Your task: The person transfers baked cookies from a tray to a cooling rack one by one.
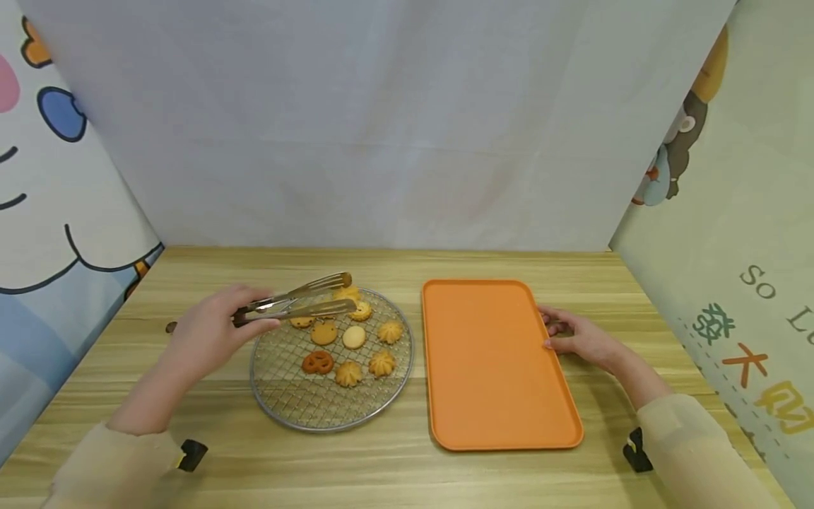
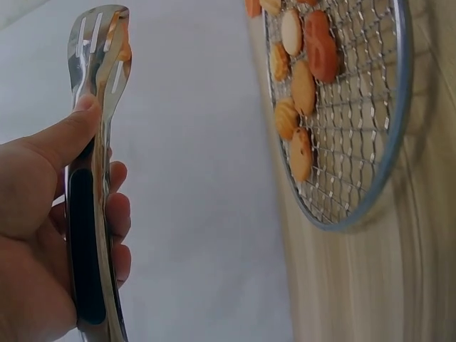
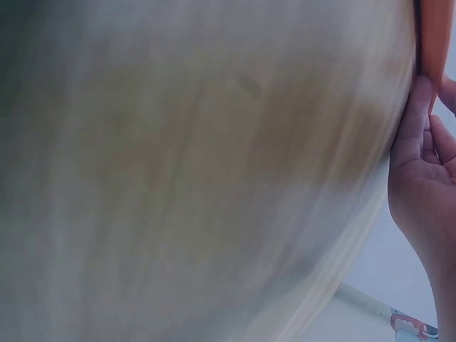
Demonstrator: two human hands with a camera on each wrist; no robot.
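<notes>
The left hand (image 1: 210, 332) grips tongs (image 1: 295, 302) pointing right over the rack's (image 1: 299, 406) far-edge cookies (image 1: 348, 293); the right hand (image 1: 581, 339), fingers relaxed, touches the tray's (image 1: 490, 367) right edge.

Head view: from above and behind, looking down over the whole table (image 1: 394, 466). Left wrist view: close beside the tongs (image 2: 96, 178), sharing the wire rack (image 2: 388, 142). Right wrist view: pressed near the tabletop, blurred, sharing the orange tray (image 3: 427, 35) edge.

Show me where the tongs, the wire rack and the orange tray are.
tongs (image 1: 299, 302): head view, middle of the metal arms.
wire rack (image 1: 299, 396): head view, bare mesh near the front rim.
orange tray (image 1: 490, 360): head view, bare centre.
</notes>
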